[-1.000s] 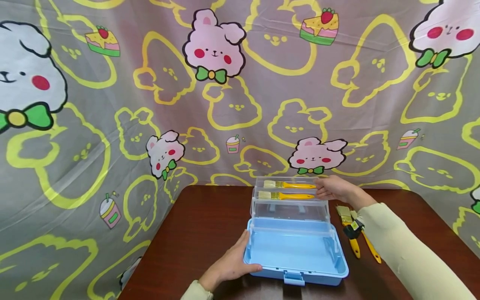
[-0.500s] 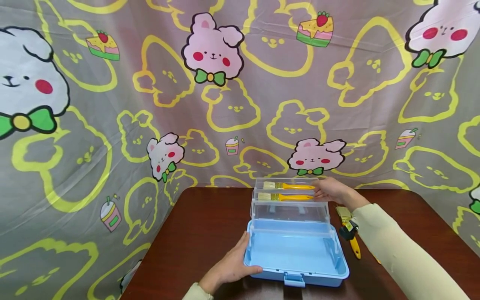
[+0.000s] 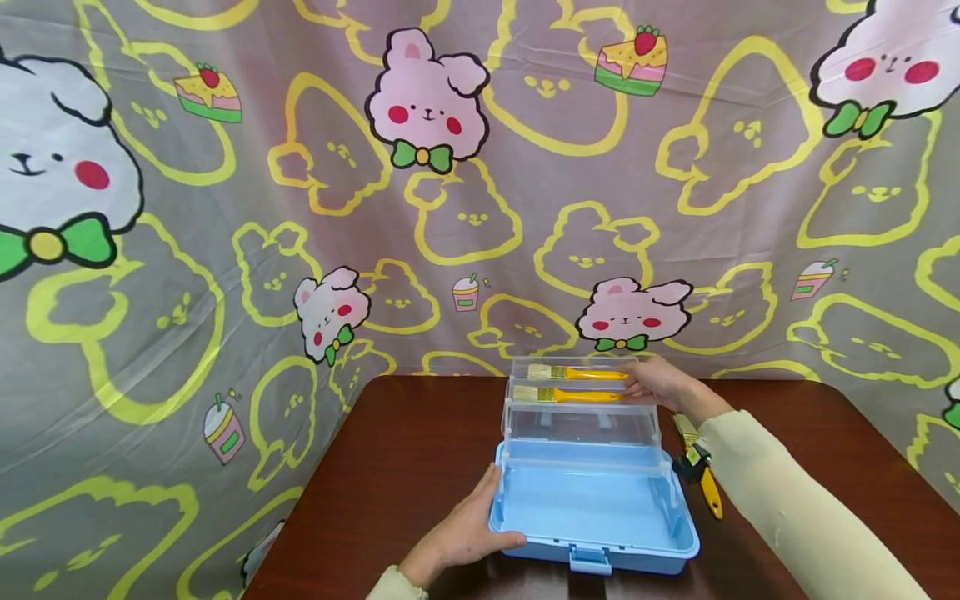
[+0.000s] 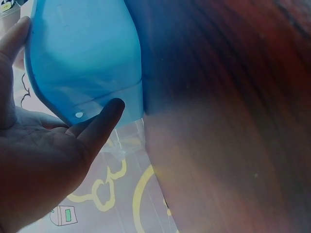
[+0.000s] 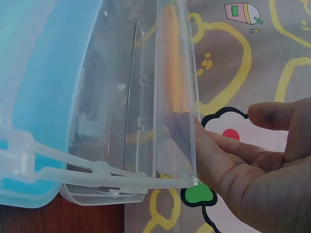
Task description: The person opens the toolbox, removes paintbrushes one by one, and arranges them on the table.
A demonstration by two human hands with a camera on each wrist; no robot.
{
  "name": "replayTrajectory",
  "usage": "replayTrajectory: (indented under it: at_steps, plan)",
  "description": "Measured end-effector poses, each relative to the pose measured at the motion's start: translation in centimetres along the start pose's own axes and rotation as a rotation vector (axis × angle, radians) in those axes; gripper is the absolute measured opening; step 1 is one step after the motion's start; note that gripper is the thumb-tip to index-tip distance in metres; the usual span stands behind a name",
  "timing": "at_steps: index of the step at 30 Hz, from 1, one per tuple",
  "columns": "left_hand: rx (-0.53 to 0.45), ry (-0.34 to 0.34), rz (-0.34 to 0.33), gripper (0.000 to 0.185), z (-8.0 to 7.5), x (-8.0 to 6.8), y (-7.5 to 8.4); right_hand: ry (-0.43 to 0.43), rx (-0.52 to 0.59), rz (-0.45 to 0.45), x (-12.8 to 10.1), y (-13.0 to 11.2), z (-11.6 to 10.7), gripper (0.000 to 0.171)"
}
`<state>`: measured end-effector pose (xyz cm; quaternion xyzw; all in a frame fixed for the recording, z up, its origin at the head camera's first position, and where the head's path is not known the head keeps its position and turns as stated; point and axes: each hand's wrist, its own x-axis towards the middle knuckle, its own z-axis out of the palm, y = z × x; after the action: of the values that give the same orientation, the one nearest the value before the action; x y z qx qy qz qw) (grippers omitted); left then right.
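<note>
Left hand: fingers extended along the side wall of the blue box, thumb at the front rim; I see bracing at the corner, not a clenched hold. Right hand: thumb apart from the fingers, which are at the handle end of the rear brush; through the clear plastic I cannot tell whether they touch it. That brush lies in the topmost of the clear trays; the front brush lies one tier lower, roughly parallel.

Risks, in my judgement: downward pressure from the right hand could fold the hinged tiers or tip the box backward, should the left-hand brace slacken. A careless withdrawal could drag a brush over the low tray edge. The black wrist device overlaps the loose brush on the table; lowering the forearm could knock it.
</note>
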<state>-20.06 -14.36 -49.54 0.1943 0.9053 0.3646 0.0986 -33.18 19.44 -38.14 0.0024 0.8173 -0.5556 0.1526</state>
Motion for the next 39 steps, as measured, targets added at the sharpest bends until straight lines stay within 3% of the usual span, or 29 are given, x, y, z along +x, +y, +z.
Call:
replayTrajectory:
  at_steps: [13, 24, 34, 39]
  plan:
    - [0.007, -0.003, -0.001, 0.108, -0.1, 0.0, 0.1, -0.018, 0.079, 0.020, 0.1, 0.2, 0.0, 0.055]
    - [0.010, -0.008, -0.012, 0.108, -0.1, 0.0, 0.1, -0.075, 0.240, 0.008, -0.5, 0.9, -0.8, 0.056]
    - [0.020, 0.003, 0.001, 0.108, -0.1, -0.1, 0.1, -0.183, 0.422, -0.030, -1.2, 1.3, -1.8, 0.052]
    - [0.020, 0.004, -0.007, 0.108, 0.0, 0.0, 0.1, -0.214, 0.446, -0.065, -1.4, 1.4, -1.7, 0.048]
